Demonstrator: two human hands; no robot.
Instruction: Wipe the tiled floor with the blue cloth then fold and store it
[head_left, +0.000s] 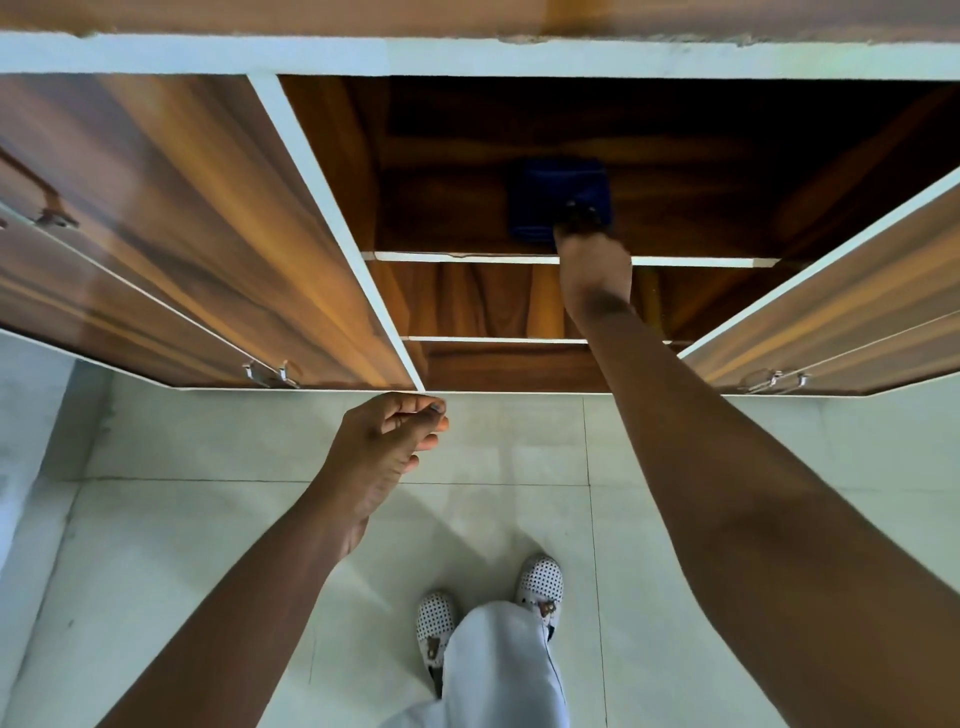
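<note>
The back of the open cupboard (597, 119) is lost in shadow, so its rear wall and upper corners cannot be made out, and the fingertips of the right hand (592, 260) are dark and blurred where they meet the blue cloth (558, 200). That cloth, folded into a small square, lies on the upper shelf (441, 223) inside the cupboard, toward its front edge. The right hand reaches in over the shelf lip with its fingers on the cloth's near right corner; they seem to be pinching or pressing it, though whether they are closed on it or merely resting cannot be told. The left hand (387, 441) hangs just below the bottom corner of the open left door (291, 234), fingers curled loosely with thumb against forefinger, holding nothing that can be seen. Two shelf edges show as pale strips, one above the other, and two doors stand open, the right door (841, 291) cut off by the frame edge. Three metal handles (270, 373) can be counted on the lower door fronts. Below, on the pale tiled floor (208, 545), stand two dotted white shoes (540, 579), partly hidden by a light trouser leg (498, 665).
</note>
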